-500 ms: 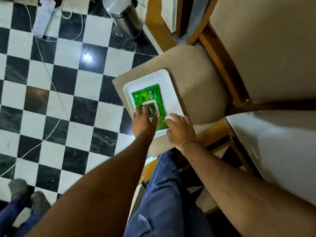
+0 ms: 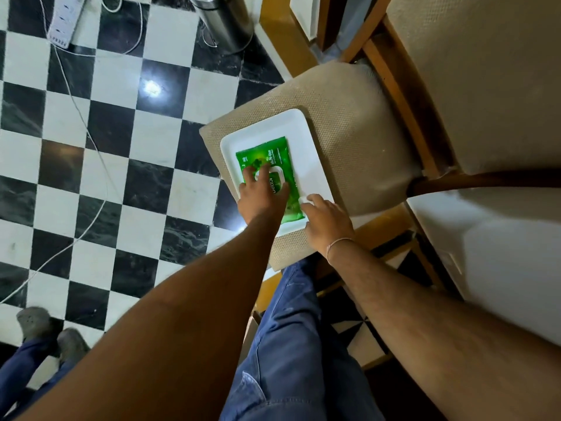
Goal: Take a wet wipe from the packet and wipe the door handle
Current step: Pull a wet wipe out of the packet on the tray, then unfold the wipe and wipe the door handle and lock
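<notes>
A: Centre of the frame: our left hand (image 2: 261, 202) lies spread on the green packet (image 2: 274, 168), fingers apart, two fingertips at the white flap (image 2: 277, 177), the thumb pressed on the packet's near half.

B: And the packet lies flat in a white tray (image 2: 306, 153) on the beige chair seat (image 2: 349, 141), right of centre.

A: Our right hand (image 2: 326, 220) rests on the tray's near right corner, touching the packet's edge, fingers curled together; something small and white shows at its fingertips, though we cannot tell what.

B: Chequered floor (image 2: 106, 165) fills the left, with a steel bin (image 2: 224, 22) at the top and a power strip (image 2: 65, 19) in the upper left.
</notes>
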The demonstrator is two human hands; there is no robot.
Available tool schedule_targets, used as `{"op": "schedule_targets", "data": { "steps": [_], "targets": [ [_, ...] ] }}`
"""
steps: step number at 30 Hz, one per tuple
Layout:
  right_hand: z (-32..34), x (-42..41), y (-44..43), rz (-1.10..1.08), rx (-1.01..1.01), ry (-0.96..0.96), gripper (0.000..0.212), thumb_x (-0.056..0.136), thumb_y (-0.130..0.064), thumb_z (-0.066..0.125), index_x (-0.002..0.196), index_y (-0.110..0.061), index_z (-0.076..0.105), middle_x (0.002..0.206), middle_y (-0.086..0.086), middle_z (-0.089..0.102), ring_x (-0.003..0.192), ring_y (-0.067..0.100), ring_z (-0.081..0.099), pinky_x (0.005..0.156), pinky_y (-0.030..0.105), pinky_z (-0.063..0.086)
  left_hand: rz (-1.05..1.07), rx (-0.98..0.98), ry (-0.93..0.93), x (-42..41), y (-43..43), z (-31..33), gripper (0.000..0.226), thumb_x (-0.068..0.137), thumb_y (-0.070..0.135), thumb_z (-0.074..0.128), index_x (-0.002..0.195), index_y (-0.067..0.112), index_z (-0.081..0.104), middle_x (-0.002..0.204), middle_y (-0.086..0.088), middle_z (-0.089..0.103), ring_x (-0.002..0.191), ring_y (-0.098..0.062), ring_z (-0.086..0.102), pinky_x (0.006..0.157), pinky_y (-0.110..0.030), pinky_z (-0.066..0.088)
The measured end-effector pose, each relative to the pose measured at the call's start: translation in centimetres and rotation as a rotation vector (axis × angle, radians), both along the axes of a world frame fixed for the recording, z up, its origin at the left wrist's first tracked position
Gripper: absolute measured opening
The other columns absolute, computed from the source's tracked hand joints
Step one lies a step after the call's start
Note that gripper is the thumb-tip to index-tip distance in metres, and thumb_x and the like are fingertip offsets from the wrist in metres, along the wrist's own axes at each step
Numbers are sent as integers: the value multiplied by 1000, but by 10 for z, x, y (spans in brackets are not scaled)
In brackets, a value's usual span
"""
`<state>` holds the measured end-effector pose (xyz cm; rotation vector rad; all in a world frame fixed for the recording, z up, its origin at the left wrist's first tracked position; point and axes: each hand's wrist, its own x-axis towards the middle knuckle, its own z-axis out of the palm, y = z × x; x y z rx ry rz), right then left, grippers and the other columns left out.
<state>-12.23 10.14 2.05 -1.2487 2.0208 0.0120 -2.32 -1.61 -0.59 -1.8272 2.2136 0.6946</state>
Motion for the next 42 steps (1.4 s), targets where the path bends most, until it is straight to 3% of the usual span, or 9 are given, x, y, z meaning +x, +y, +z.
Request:
{"op": "schedule_targets", "data": {
  "steps": [4,11,19,24,27,29,35,38,42],
  "targets": [
    [3,-4,5,-98,10,-59,42,93,7,54,126,-15,68,136,5,58,110,36,67,85,46,59,-17,25,-9,0,0,1,65,93,63,64,151,38,50,165,-1,44,135,-36,60,91,-50,61],
    [59,-24,32,-441,-137,-129,23,97,-11,59,114,-19,72,124,3,68,104,33,69,83,43,59,-198,-14,13,-6,35,52,63,109,48,47,167,26,34,180,-7,24,161,-37,34,131,-56,31],
    [191,-67,159,-980,-284,63,18,97,-29,72,113,-24,81,98,8,81,89,31,76,67,27,50,-760,298,299,-100,142,202,32,110,39,47,125,22,69,120,-12,77,107,-43,74,84,-50,59],
    [256,-73,278,-1223,-288,199,26,101,-39,60,94,-25,80,84,1,79,75,20,72,65,31,54,-1091,443,406,-155,221,262,35,108,37,50,127,22,76,125,-7,80,112,-32,75,91,-40,59],
    [294,-61,346,-1491,-256,218,26,103,-36,60,110,-25,82,108,-3,81,101,20,75,91,32,58,-1227,479,447,-183,275,290,30,108,41,55,124,32,78,121,5,83,108,-17,77,95,-32,59],
    [314,-50,381,-1780,-356,227,17,102,-29,64,98,-25,80,96,-3,81,96,19,76,82,31,58,-1304,562,494,-200,317,309,22,106,34,63,115,26,81,116,4,82,104,-16,76,94,-34,60],
    [379,-20,467,-2499,-904,388,17,98,-13,71,81,-12,70,72,-4,71,66,-1,67,58,15,50,-1237,1000,557,-203,459,373,14,109,12,63,108,19,75,117,-5,74,112,-24,74,101,-51,63],
    [406,-3,510,-2614,-1026,539,17,92,-26,80,82,-17,69,79,-6,73,71,1,69,63,23,50,-1038,1306,427,-187,520,412,21,110,16,60,95,22,74,113,-18,74,108,-28,77,95,-49,67],
    [436,25,569,-2686,-1151,435,21,84,-34,87,87,-25,68,87,-9,76,83,6,71,61,19,49,-877,1605,294,-168,579,457,18,97,24,73,103,9,81,115,-26,79,118,-45,73,116,-66,51]
  ]
}}
